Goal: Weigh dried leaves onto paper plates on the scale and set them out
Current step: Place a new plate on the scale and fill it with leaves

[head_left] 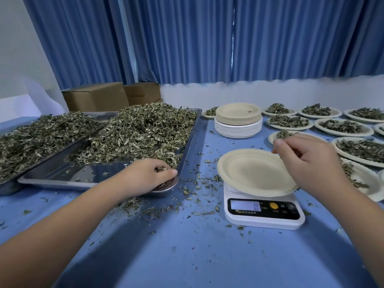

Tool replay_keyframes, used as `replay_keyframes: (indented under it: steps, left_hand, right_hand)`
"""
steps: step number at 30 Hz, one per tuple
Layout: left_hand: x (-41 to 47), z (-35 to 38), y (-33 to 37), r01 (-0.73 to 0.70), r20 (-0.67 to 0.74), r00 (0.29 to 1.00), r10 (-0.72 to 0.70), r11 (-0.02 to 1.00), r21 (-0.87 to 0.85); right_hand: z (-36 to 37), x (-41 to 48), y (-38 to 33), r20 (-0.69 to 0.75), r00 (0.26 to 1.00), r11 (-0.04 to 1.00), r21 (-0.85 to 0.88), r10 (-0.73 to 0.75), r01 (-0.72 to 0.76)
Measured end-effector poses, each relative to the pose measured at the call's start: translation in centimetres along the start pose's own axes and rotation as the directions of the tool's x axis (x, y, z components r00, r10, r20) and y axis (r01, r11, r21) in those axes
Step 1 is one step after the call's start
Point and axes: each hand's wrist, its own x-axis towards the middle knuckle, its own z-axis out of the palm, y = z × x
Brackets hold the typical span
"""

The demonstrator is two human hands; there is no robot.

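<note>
Left hand [149, 173] is down in the near right corner of the tray [62, 175], grip clamped on a clump of leaves [141, 132]. That reads as the scoop for the next portion. Over on the right half of the desk [187, 256], a bare plate [249, 173] sits on the scale [264, 215], a bit off-centre and overhanging the platform, nothing on it yet. Right hand [307, 161] hovers at that plate's right rim, fingers curled; whether its grip is pinching the rim or holding nothing, I cannot tell. The display is lit but too blurred to read.

So where are we? Well under way, I'd judge. Toward the far right corner of the desk, filled plates [342, 126] are set out in rows, at least nine in view, each with a small heap, and more may run off the right edge. This plate's weighing has not begun: leaves have to go on, get trimmed to weight, and the plate has to join the rows.

Plenty left, too. The tray is piled high at its far end, and a second tray [8, 189] at the desk's left edge is heaped as well. A tall stack [238, 121] of unused plates waits near the far edge, between tray and rows. Crumbs [193, 190] litter the desk between tray and scale.
</note>
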Motion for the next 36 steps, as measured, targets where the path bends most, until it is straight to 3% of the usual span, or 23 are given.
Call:
replay_keyframes:
  steps: [4, 8, 17, 25, 36]
  left_hand:
    - [0.3, -0.7, -0.5, -0.021, -0.029, 0.999, 0.020, 0.999, -0.032]
    - [0.7, -1.5, -1.3, -0.057, -0.158, 0.986, 0.058, 0.998, 0.012]
    - [0.9, -2.7, -1.7, -0.091, -0.212, 0.963, 0.168, 0.939, 0.332]
    - [1.6, -3.5, -1.4, -0.067, -0.204, 0.974, 0.103, 0.983, 0.173]
    - [1.7, -5.1, 4.4, -0.225, -0.425, 0.878, 0.220, 0.974, 0.040]
  right_hand:
    - [0.0, 0.0, 0.2, -0.002, 1.000, 1.000, 0.013, 0.009, -0.009]
    - [0.0, 0.0, 0.2, -0.016, 1.000, 1.000, 0.015, 0.004, -0.004]
    - [-0.1, 0.0, 0.3, -0.018, 1.000, 1.000, 0.002, 0.006, -0.006]
    - [-0.2, 0.1, 0.8, -0.033, 0.999, 1.000, 0.002, 0.017, -0.017]
    - [-0.2, 0.3, 1.3, -0.021, 0.997, 0.997, 0.036, 0.071, -0.070]
